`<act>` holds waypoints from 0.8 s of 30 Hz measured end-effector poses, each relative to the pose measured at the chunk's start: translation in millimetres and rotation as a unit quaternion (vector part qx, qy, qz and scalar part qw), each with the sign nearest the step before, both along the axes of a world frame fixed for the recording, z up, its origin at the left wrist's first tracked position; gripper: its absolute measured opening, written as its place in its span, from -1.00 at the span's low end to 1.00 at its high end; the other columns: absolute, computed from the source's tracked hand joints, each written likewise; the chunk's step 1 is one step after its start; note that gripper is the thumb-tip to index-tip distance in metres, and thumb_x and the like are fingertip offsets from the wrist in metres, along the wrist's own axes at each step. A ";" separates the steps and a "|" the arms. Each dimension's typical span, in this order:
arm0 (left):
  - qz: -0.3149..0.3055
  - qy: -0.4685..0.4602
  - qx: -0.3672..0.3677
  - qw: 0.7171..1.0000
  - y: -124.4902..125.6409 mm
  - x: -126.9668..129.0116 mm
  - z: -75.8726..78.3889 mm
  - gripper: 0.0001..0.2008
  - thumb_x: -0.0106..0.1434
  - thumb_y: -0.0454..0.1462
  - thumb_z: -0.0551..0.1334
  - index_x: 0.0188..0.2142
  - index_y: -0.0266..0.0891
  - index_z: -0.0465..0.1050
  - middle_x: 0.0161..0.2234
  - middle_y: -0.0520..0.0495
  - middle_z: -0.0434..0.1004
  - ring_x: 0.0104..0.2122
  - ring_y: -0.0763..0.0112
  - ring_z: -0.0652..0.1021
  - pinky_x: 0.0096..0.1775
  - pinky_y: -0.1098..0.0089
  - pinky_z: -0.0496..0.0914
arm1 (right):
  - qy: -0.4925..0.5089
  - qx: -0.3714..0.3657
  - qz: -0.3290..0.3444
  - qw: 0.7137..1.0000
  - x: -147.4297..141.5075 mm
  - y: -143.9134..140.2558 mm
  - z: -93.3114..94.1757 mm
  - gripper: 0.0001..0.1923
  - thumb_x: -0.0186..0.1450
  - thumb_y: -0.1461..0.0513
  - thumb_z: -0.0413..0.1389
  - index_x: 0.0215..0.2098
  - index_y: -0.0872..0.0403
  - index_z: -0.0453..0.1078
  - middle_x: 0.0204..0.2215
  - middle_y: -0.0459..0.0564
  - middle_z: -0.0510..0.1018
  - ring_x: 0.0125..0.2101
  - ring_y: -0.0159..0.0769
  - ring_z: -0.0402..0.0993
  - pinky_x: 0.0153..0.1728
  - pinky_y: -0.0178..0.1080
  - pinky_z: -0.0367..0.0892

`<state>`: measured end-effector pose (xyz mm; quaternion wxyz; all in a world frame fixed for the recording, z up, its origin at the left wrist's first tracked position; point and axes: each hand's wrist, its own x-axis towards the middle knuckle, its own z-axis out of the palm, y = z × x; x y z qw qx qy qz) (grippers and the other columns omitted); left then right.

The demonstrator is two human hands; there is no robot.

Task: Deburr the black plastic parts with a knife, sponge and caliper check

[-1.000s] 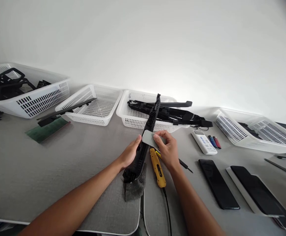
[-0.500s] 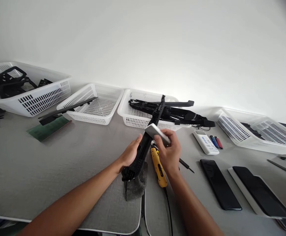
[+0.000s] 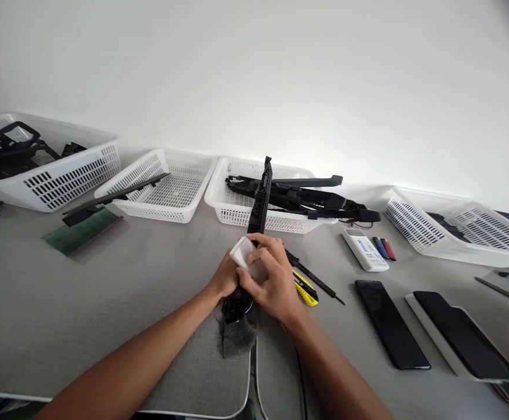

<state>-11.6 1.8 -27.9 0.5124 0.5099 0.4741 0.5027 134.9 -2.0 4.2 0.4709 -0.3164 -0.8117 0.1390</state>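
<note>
My left hand (image 3: 223, 280) is wrapped round a long, narrow black plastic part (image 3: 260, 207), holding it lengthwise away from me. In my right hand (image 3: 276, 283) is a small white rectangular block (image 3: 242, 252), gripped by thumb and fingers over the middle of the black part. Whether the block touches the part is hidden by my fingers. The part's near end is above a dark grey fuzzy pad (image 3: 239, 337) on the table. Just right of my right hand lie a yellow utility knife (image 3: 306, 290) and a thin black tool (image 3: 319, 283).
Along the wall stand white baskets: one with black frames (image 3: 74, 175), one with a black strip across it (image 3: 179, 216), one with long black parts (image 3: 237, 217), and one at right (image 3: 438, 245). A green sheet (image 3: 81, 230), a black phone (image 3: 389, 326) and a white device (image 3: 365, 251) lie around.
My right hand has moved left and nearer with the block, now over the black part beside my left hand. The part points more straight ahead. The yellow corded tool is now hidden; the utility knife shows more.
</note>
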 end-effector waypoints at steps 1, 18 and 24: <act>-0.003 -0.003 -0.001 1.000 0.0 -0.1 0.2 -0.74 0.24 -0.03 0.27 -0.40 -0.14 0.42 -0.36 -0.04 0.57 -0.26 0.20 0.51 -0.21 0.28 0.47 | -0.008 0.001 0.015 1.000 -0.4 -0.5 0.5 -0.85 0.36 0.27 0.24 -0.22 -0.04 0.33 0.16 0.08 0.53 0.05 -0.02 0.46 0.08 0.08 0.41; 0.013 -0.065 -0.011 0.998 -2.3 1.4 7.1 -0.73 0.27 -0.03 0.25 -0.39 -0.13 0.55 -0.35 -0.07 0.60 -0.17 0.10 0.53 -0.06 0.22 0.46 | 0.019 -0.008 -0.066 0.998 3.4 2.4 0.8 -0.87 0.42 0.24 0.21 -0.21 -0.05 0.32 0.16 0.12 0.53 0.12 0.02 0.44 0.09 0.11 0.39; -0.008 -0.053 0.000 0.999 -7.4 1.4 1.2 -0.88 0.13 -0.18 0.39 -0.31 -0.07 0.56 -0.17 -0.10 0.70 -0.07 0.11 0.56 0.03 0.23 0.49 | -0.038 0.019 0.031 0.999 -5.4 -6.3 0.9 -0.90 0.47 0.24 0.22 -0.13 -0.06 0.36 0.26 0.05 0.54 0.12 -0.03 0.42 0.11 0.08 0.41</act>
